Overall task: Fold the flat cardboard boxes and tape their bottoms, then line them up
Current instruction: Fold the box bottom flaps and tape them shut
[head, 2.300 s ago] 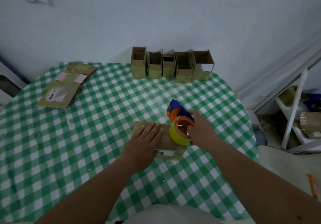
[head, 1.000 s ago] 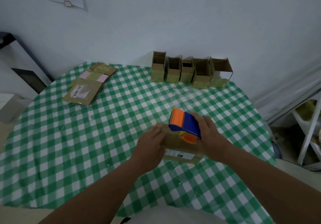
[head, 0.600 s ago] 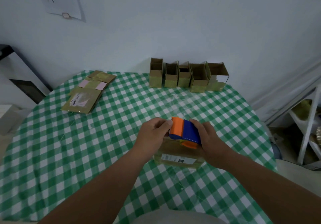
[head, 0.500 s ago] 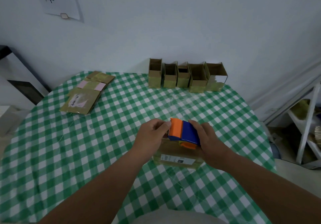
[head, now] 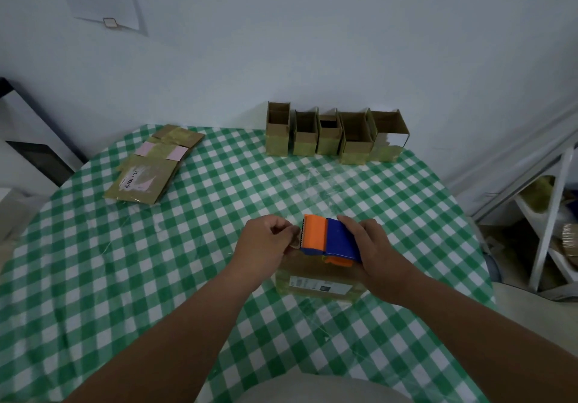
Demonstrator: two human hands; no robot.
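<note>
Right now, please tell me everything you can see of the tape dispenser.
The tape dispenser looks like plastic: an orange front part with a toothed edge and a blue rear body, with more orange below. It is held above the cardboard box near the table's middle. The right hand grips its blue body; the left hand pinches at the toothed edge.

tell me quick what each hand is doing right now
Left hand: fingers curled, pinching at the tape end by the tape dispenser's orange edge.
Right hand: gripping the tape dispenser.
</note>
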